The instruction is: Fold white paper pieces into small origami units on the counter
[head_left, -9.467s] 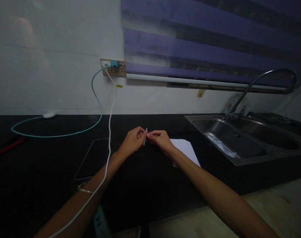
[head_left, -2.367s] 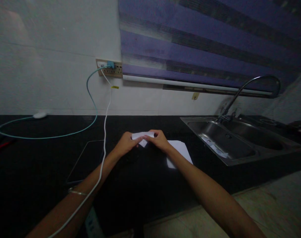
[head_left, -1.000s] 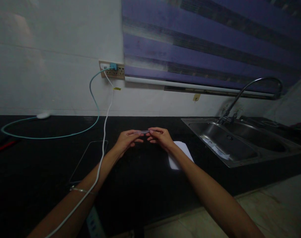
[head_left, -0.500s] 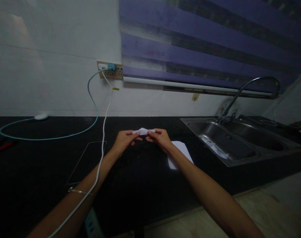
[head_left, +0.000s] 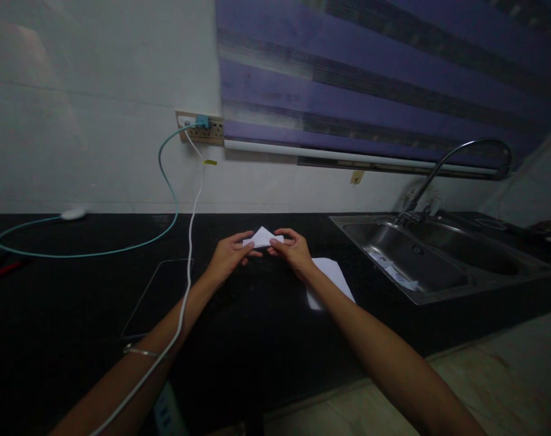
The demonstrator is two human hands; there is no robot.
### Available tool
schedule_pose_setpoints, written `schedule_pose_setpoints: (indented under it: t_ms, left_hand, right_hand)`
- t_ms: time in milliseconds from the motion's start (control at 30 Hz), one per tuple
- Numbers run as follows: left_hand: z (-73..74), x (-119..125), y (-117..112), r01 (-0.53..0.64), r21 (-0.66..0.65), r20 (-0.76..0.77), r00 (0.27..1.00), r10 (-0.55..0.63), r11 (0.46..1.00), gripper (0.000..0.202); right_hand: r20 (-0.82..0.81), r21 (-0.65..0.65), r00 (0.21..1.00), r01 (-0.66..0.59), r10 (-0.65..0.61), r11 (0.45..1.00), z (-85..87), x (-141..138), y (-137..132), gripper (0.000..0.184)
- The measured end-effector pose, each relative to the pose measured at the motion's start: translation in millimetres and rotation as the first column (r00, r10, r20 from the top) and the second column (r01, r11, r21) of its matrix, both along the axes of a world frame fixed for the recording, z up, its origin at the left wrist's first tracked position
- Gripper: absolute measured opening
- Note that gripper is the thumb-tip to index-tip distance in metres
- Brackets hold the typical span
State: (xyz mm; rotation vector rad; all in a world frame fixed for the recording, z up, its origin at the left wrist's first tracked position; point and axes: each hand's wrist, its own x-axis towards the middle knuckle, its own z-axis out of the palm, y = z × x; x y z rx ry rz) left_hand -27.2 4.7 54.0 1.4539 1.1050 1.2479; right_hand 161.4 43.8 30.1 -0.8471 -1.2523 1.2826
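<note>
A small folded white paper (head_left: 263,237) with a pointed top is held just above the black counter (head_left: 257,339), at its middle. My left hand (head_left: 230,254) pinches the paper's left end and my right hand (head_left: 292,249) pinches its right end. Both hands have their fingers closed on it. A white sheet of paper (head_left: 326,280) lies flat on the counter just right of my right wrist.
A dark tablet (head_left: 160,297) lies left of my left arm. A white cable (head_left: 190,242) and a teal cable (head_left: 121,245) run from a wall socket (head_left: 200,127). A steel sink (head_left: 421,260) with a curved tap (head_left: 457,163) sits to the right.
The paper was a thin upright strip at first, then lay flat and edge-on between my fingers; now it is tilted up, showing a pointed white face. My hands stayed in the same spot.
</note>
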Motion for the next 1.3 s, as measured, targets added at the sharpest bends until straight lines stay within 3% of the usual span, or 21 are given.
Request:
schedule_pose_setpoints:
  t_ms: [400,567,767,933,1100,1300]
  left_hand:
    - [-5.5,3,3,-0.005,-0.036,-0.002,1.0,0.005,0.999,0.033]
    - [-7.3,4,1,0.129,0.054,-0.202,0.973,-0.116,0.99,0.053]
    - [-13.6,4,3,0.155,0.145,-0.344,0.934,-0.097,0.977,0.056]
    - [-13.2,5,1,0.156,0.138,-0.388,0.917,-0.092,0.978,0.05]
    - [-14.5,2,2,0.3,0.016,-0.443,0.857,-0.262,0.954,0.057]
    - [-20.3,1,4,0.389,0.049,-0.45,0.831,-0.327,0.92,0.067]
  right_hand:
    - [-0.016,-0.014,0.999,-0.034,0.034,0.999,2.8,-1,-2,0.045]
    - [-0.028,-0.046,0.996,-0.083,0.082,0.995,2.6,-5,-5,0.046]
    - [-0.113,-0.081,0.988,-0.113,0.104,0.99,1.6,-6,-3,0.041]
    - [-0.081,-0.062,0.994,-0.075,0.07,0.995,3.0,-5,-2,0.04]
    - [-0.021,0.008,0.999,-0.024,0.024,1.0,4.0,-3,-3,0.04]
    - [0.023,0.051,1.0,0.008,-0.009,0.999,3.7,-3,-4,0.038]
